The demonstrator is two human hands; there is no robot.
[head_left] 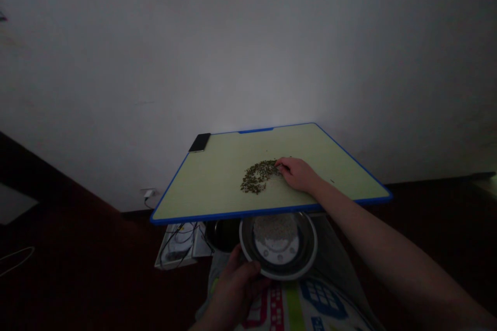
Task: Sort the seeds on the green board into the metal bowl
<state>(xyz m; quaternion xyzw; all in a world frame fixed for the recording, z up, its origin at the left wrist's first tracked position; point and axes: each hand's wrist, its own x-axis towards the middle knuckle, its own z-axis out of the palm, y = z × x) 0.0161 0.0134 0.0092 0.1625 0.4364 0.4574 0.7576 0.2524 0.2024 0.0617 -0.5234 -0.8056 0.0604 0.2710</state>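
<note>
Dark seed-like pieces [256, 171] lay on bench [217, 178], just left of right hand [295, 172], long axis slanting near-left to far-right. Right hand nearer, fingers curled; couldn't tell whether pinching any. Left hand [241, 280] held metal bowl [311, 251].

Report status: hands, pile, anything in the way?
Right hand at right end of dark pile. Left hand holding metal bowl below near edge of tabletop. Pile loosely spread. Phone at far left corner, not in the way.

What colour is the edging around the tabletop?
Blue: the edging runs around the pale yellow-green tabletop, showing best in the head view.
</note>
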